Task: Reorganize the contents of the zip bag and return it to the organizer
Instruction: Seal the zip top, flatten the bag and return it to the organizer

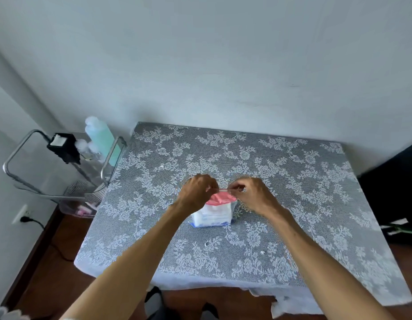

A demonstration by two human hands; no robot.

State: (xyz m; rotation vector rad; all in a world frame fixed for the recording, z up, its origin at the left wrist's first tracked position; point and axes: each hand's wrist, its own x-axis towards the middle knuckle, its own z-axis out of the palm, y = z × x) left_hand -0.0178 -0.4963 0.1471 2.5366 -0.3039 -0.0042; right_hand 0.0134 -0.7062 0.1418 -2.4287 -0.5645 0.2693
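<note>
Sealing the zip bag at mid-table

My left hand point(197, 189) and right hand point(249, 192) pinch the zip bag point(213, 214) top, fingers clamped on its strip; next, I judge, press it shut, then carry it to the organizer point(59, 172) at left.

Red-topped zip bag point(220, 204) (floral tablecloth point(293, 204))

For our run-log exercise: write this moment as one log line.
stage: working zip seal | left hand: pinching zip bag top | right hand: pinching top | bag: upright on table | organizer: left of table
</note>
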